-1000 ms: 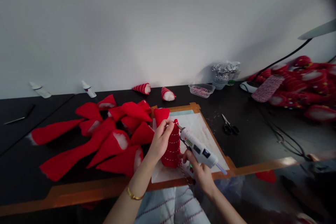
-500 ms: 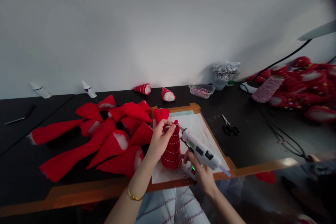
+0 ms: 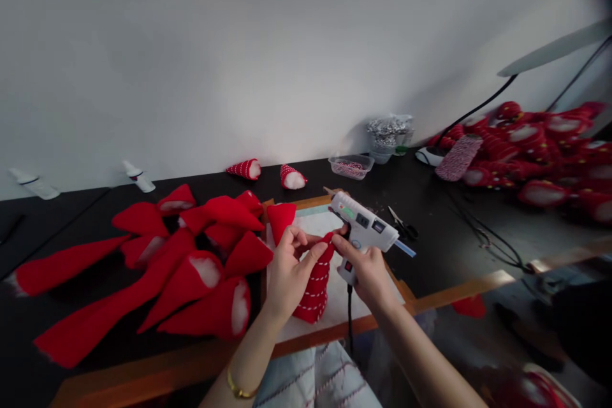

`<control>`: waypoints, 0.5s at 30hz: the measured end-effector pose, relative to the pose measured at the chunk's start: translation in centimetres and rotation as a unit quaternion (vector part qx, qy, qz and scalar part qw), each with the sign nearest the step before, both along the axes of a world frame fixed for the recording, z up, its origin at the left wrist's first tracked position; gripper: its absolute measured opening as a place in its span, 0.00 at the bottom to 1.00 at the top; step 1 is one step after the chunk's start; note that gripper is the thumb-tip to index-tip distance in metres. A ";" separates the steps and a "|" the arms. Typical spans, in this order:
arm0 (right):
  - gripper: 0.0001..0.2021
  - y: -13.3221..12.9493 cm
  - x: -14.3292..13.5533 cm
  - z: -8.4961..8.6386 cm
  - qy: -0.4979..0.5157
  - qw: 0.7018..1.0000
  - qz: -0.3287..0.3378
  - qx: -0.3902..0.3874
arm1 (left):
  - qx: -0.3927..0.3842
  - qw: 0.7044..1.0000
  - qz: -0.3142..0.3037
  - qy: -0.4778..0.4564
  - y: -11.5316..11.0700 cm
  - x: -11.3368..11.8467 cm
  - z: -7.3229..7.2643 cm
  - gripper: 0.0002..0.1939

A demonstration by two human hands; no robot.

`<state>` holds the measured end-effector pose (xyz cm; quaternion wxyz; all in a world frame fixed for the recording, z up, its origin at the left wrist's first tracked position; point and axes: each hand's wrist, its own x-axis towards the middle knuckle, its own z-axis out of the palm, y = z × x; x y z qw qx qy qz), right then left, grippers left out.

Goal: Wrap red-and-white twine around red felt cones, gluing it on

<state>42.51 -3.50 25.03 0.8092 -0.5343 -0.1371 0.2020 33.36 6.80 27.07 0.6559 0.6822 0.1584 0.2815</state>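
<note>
My left hand (image 3: 288, 277) pinches the tip of a stuffed red felt cone (image 3: 316, 290) wound with red-and-white twine. The cone stands upright over a white sheet (image 3: 342, 306). Held in my right hand (image 3: 371, 273) is a white hot glue gun (image 3: 357, 217), its nozzle pointing up and left past the cone, a glue stick jutting from its back. The thumb of that hand also presses at the cone's tip. Just behind my left hand lies a plain red cone (image 3: 280, 220).
Several plain red stuffed cones (image 3: 198, 315) cover the left of the black table. Two twine-wrapped cones (image 3: 245, 169), a plastic tub (image 3: 351, 167) and scissors (image 3: 404, 224) lie behind. At right are a twine spool (image 3: 459, 158), a lamp (image 3: 549, 54) and piled red pieces (image 3: 545, 194).
The glue gun's nozzle has left the cone's tip and swung up and away. My right thumb has come to the tip beside my left fingers. The view has shifted right.
</note>
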 end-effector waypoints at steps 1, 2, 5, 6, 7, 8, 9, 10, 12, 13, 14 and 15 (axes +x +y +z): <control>0.20 0.0 0.0 0.0 0.015 1.000 0.004 0.009 | -0.001 1.000 -0.004 0.002 0.0 -0.1 -0.1 0.17; 0.21 0.0 0.0 0.1 0.035 0.999 0.011 0.014 | -0.003 1.000 -0.011 0.004 -0.1 -0.2 -0.3 0.17; 0.21 -0.4 0.7 0.0 0.092 0.995 0.018 0.042 | 0.001 0.999 -0.041 0.010 -0.5 0.1 -0.2 0.16; 0.21 -0.6 1.1 -0.1 0.102 0.993 0.006 0.066 | 0.019 0.999 -0.040 0.007 -0.3 0.7 0.3 0.16; 0.20 -1.0 1.5 -0.2 0.108 0.990 -0.014 0.092 | 0.054 0.998 -0.029 0.001 0.1 1.5 1.0 0.15; 0.20 -1.4 1.9 -0.3 0.112 0.986 -0.035 0.116 | 0.102 0.995 -0.003 -0.012 0.8 2.7 2.1 0.14; 0.19 -1.9 2.2 -0.5 0.116 0.983 -0.053 0.135 | 0.167 0.985 0.036 -0.026 1.9 4.1 3.5 0.12; 0.18 -2.4 2.4 -0.8 0.118 0.980 -0.064 0.146 | 0.241 0.966 0.085 -0.038 3.3 5.6 5.1 0.10; 0.17 -3.5 2.5 -1.3 0.116 0.980 -0.069 0.148 | 0.365 0.914 0.174 -0.023 6.5 8.4 8.4 0.05; 0.17 -4.0 2.5 -1.6 0.112 0.981 -0.064 0.142 | 0.410 0.892 0.193 0.008 8.0 9.4 9.7 0.06; 0.17 -4.5 2.3 -2.0 0.108 0.984 -0.059 0.132 | 0.440 0.876 0.190 0.051 9.2 10.0 10.5 0.12; 0.17 -4.8 2.2 -2.3 0.104 0.986 -0.057 0.120 | 0.453 0.869 0.177 0.092 10.1 10.3 10.8 0.14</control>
